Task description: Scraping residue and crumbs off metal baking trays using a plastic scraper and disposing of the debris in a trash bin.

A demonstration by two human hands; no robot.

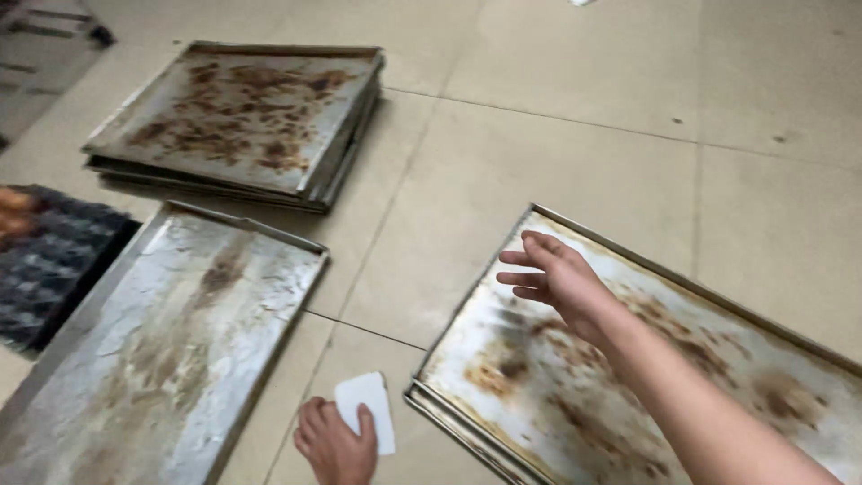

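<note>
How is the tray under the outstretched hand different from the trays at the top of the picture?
The near tray lies under the open right hand and runs out of the picture; the far trays are a stack, with no hand near. The near tray's brown stains are scattered patches; the stack's top tray has denser dark crust. Both are metal, rectangular, dirty, and rest on the tiled floor.

Open tiled floor (557,162) runs thru the middle & top right, giving free passage btwn the stack of stained trays (242,117) at upper left, the single tray (162,341) at lower left & the tray stack (646,377) at right. A narrow floor gap btwn the two lower trays is partly taken by the left hand (337,445) pressing a white scraper (366,406). Dark mat (54,260) blocks the far left edge.
</note>
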